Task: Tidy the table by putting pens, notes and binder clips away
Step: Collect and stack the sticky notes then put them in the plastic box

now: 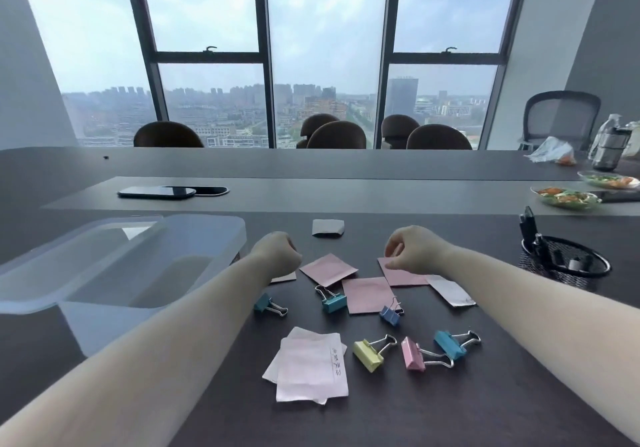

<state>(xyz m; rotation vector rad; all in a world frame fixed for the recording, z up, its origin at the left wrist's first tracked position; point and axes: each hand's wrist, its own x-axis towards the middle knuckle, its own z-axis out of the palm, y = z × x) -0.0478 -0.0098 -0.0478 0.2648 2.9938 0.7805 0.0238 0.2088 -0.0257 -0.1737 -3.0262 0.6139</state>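
Note:
My left hand (277,252) is a closed fist, hovering beside the clear plastic box (214,235), with a note corner (285,277) peeking out under its wrist. My right hand (412,249) hovers over the far corner of a pink note (407,277), thumb and curled fingers slightly apart; the note lies flat. Two more pink notes (327,269) (367,295), white notes (450,291) (328,228) and a pale stack of notes (308,368) lie around. Several binder clips are scattered: teal (334,302), blue (391,314), yellow (367,356), pink (412,359).
A black mesh pen holder (568,266) with dark items stands at the right. On the raised middle strip lies a phone (156,192). Food plates (568,198), a bag and bottles (611,149) sit at the far right. Chairs line the far table edge.

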